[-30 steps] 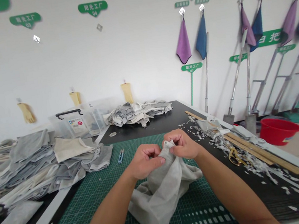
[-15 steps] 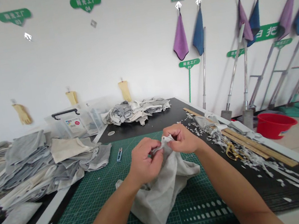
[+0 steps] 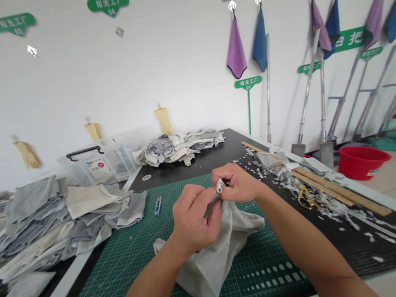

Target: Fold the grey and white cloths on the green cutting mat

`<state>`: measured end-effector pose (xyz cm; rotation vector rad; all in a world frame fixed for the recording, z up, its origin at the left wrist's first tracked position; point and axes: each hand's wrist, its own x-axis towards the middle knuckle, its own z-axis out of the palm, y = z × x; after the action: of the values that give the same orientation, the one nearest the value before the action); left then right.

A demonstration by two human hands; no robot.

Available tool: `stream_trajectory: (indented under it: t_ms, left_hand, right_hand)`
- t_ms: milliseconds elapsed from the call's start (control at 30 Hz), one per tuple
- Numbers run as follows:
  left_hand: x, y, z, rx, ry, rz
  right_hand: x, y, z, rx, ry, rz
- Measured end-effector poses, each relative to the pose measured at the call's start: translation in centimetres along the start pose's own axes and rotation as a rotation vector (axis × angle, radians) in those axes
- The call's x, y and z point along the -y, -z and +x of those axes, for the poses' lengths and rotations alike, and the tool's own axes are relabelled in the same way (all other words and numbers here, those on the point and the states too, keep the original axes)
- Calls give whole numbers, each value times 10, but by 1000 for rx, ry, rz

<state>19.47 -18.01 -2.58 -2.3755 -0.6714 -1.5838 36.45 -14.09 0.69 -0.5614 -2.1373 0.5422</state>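
Note:
A light grey cloth [image 3: 215, 269] hangs bunched over the green cutting mat [image 3: 133, 261], its lower part lying on the mat. My left hand [image 3: 197, 213] pinches its upper edge between thumb and fingers. Close beside it, my right hand [image 3: 235, 182] is closed on the same cloth, with a small rolled tip sticking up between the two hands. Small blue thread snips [image 3: 158, 205] lie on the mat, left of my hands.
Stacked grey and beige cloths [image 3: 36, 205] cover the left side, near a clear plastic box [image 3: 97, 165]. More cloths [image 3: 179, 147] lie at the back. To the right are wooden strips [image 3: 339, 187], fabric scraps, gold scissors [image 3: 305, 198] and a red bucket [image 3: 363, 162].
My left hand has turned slightly at the cloth's edge, and the pinched tip now shows as a small roll. The whole view has shifted a little.

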Motion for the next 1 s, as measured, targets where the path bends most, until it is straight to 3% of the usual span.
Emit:
stream_trajectory:
  t_ms: [267, 567, 900, 1000]
  left_hand:
    - [2, -2, 0, 42, 88, 2]
    - [0, 1, 6, 295, 266, 2]
    - [15, -7, -1, 561, 251, -238]
    - [23, -9, -7, 693, 255, -338]
  right_hand:
    - [3, -2, -1, 13, -14, -66]
    - [4, 1, -2, 0, 2, -13]
    - [7, 8, -6, -62, 25, 17]
    - [7, 13, -8, -123, 48, 54]
